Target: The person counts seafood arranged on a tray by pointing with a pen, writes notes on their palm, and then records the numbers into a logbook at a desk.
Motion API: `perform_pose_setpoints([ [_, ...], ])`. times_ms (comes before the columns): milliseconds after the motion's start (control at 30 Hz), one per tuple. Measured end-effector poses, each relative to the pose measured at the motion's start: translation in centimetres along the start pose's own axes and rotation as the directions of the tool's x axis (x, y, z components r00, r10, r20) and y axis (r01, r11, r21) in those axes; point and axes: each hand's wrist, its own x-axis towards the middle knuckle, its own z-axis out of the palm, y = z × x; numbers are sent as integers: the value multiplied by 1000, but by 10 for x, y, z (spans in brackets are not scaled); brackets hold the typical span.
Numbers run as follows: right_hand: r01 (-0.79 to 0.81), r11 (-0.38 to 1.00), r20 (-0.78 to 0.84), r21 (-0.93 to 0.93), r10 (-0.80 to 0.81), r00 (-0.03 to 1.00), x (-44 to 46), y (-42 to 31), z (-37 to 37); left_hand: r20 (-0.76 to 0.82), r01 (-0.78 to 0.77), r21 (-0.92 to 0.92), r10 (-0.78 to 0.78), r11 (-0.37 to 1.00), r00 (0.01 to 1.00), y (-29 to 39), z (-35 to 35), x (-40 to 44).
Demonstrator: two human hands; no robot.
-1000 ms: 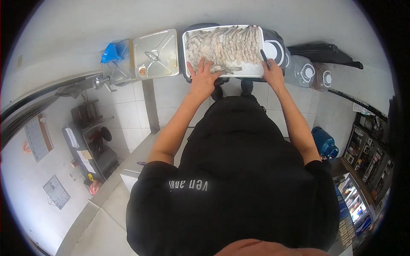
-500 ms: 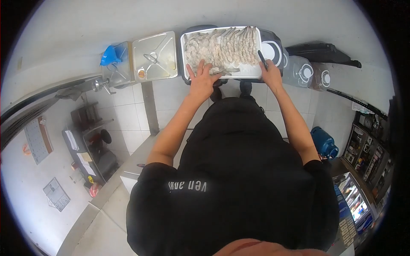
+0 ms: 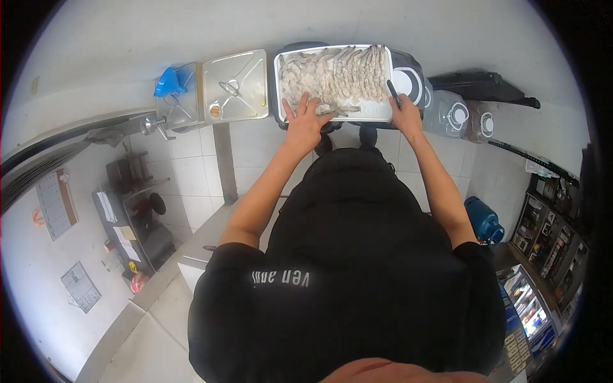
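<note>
The single head-worn camera faces forward and steeply down, with a wide, dark-cornered field; the wearer's black shirt [image 3: 357,255] lies close, at lower centre, and the white tray [image 3: 375,111] farther off, near the top

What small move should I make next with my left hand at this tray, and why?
Probably nudge the pale, shrimp-like pieces along the near edge toward the bare near-right corner of the white tray. Your left hand is right beside them, that corner has room, and your right hand is holding a slim black tool.
</note>
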Motion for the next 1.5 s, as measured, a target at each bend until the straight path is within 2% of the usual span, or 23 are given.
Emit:
perform_pose_setpoints([
  [133,-29,999,47,24,28,999,2,-1,-2,8,4,22,-4,1000,1000,1,1,-1],
  [200,19,1000,-17,-18,-19,1000,2,1,-1,11,11,18,-11,1000,1000,2,2,-1],
  [300,42,999,-23,-17,-42,999,3,2,-1,27,32,-41,-30,999,999,3,1,-1],
  [633,35,999,-19,6,-35,999,8,9,-1,34,49,-17,-48,999,998,1,2,-3],
  [700,-33,998,50,50,30,998,9,10,-2,41,53,-24,-52,998,998,1,2,-3],
  [833,27,1000,1,11,-27,1000,8,10,-2,43,55,-42,-54,998,998,-3,2,-4],
  [933,-19,999,66,46,15,998,10,15,0,29,38,-64,-37,997,999,-7,-2,-5],
  [1000,-40,993,97,114,29,995,10,16,2,-70,105,-192,-121,976,990,-10,-8,-7],
  [1033,-41,993,97,114,30,995,8,12,0,-70,105,-192,-120,976,990,-16,-7,-8],
  [1100,-115,977,147,178,89,985,2,4,-6,-153,263,-218,-299,940,942,-32,-1,-12],
  [1133,-114,977,147,179,88,985,7,18,3,-153,263,-218,-299,940,942,-38,3,-15],
  [1200,71,987,-34,144,-67,997,19,50,25,-162,450,-289,-506,845,847,-51,13,-21],
  [1233,75,987,-34,143,-70,997,14,37,19,-165,451,-290,-508,844,845,-64,23,-24],
  [1300,-34,973,68,230,19,998,0,14,4,45,477,-485,-524,733,850,-85,32,-24],
  [1333,-30,973,67,229,15,998,-1,11,1,41,477,-486,-526,732,850,-88,35,-23],
  [1400,-36,970,104,241,11,994,-2,6,-3,-119,483,-498,-609,720,784,-90,38,-20],
  [1433,-32,970,101,240,7,995,-2,5,-3,-123,481,-500,-609,720,783,-99,49,-20],
  [1500,-59,977,157,206,26,987,0,3,-6,69,524,-656,-648,543,758,-120,66,-17],
])
